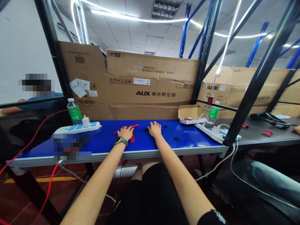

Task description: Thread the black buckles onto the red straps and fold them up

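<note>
Left hand (127,133), one: palm down, fingers spread apart over the red strips, a green-strapped watch (120,140) at the wrist. Right hand (154,128), one: palm down, well apart from its fellow, touching or just beside a dark piece (145,129); whether the fingers grip anything, cannot tell. Red strips (132,138), several: lying crossed on the blue tabletop (145,143), partly under the left hand, ends showing around it. Small black piece (165,126), one: flat, right of the right hand. Black oval piece (176,139), one: flat, nearer the front edge. Open cardboard box (187,122), one: toward the back right, small items inside. Bottles, two, green-labelled: the left bottle (75,112) behind a white power strip (70,129), the right bottle (213,114) near the right rack post. Large cardboard panel (154,84), one: printed AUX, upright behind the tabletop
</note>
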Available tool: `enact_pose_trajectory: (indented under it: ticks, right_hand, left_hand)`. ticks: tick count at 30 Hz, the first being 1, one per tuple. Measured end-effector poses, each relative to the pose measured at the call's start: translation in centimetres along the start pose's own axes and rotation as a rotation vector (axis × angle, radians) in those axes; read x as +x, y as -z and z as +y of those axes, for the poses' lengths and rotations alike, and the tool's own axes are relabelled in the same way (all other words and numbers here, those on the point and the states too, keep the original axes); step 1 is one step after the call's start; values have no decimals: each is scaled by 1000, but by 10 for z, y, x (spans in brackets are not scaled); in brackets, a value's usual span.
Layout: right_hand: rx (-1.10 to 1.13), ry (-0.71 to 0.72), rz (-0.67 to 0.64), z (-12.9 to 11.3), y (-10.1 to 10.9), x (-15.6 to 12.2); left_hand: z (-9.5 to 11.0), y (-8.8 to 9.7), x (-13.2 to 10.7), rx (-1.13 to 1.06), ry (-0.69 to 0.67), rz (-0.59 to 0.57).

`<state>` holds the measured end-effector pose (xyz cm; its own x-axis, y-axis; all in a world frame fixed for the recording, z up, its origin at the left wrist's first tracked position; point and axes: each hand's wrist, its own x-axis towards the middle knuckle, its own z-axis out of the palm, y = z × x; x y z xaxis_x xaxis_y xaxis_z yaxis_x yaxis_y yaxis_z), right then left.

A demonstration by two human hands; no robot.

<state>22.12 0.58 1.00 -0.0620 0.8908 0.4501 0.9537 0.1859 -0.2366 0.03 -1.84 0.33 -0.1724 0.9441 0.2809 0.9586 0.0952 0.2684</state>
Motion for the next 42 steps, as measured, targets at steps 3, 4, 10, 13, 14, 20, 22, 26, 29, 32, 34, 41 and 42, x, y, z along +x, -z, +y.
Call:
enact_pose_trajectory:
  ticks: [3, 4, 10, 13, 14, 20, 22, 26, 29, 32, 34, 41, 42]
  right_hand:
    - [-63, -300, 49, 4, -3, 0]
    - [-72, -374, 28, 5, -4, 1]
    - [-61, -337, 3, 8, -2, 4]
    - [-52, -263, 41, 5, 5, 3]
    - [-47, -253, 55, 4, 7, 2]
    - [-3, -227, 72, -1, 12, 1]
    - [6, -237, 69, 0, 12, 1]
    - [30, -258, 77, 1, 12, 0]
    - [53, -261, 76, 2, 13, -1]
    - [68, -263, 72, 3, 14, -1]
    - [71, -271, 65, 3, 15, -1]
    - [100, -307, 42, 3, 15, -2]
    - [108, -291, 10, 3, 14, -3]
  left_hand:
    - [2, 6, -6, 25, 57, 104]
    - [3, 9, -7, 46, 69, 132]
    - [2, 16, -11, 82, 129, 155]
    - [2, 16, -9, 50, 139, 136]
    - [2, 16, -9, 42, 143, 141]
    - [3, 20, -7, -103, 202, 296]
    - [-1, 24, -6, -225, 260, 340]
    - [-16, 32, 0, -333, 318, 359]
    - [-33, 38, 8, -289, 260, 240]
    - [-54, 45, 12, -191, 288, 154]
    - [-68, 48, 9, -67, 274, 54]
    - [-72, 50, -17, 160, 113, 15]
    - [-65, 48, -20, 108, 92, -36]
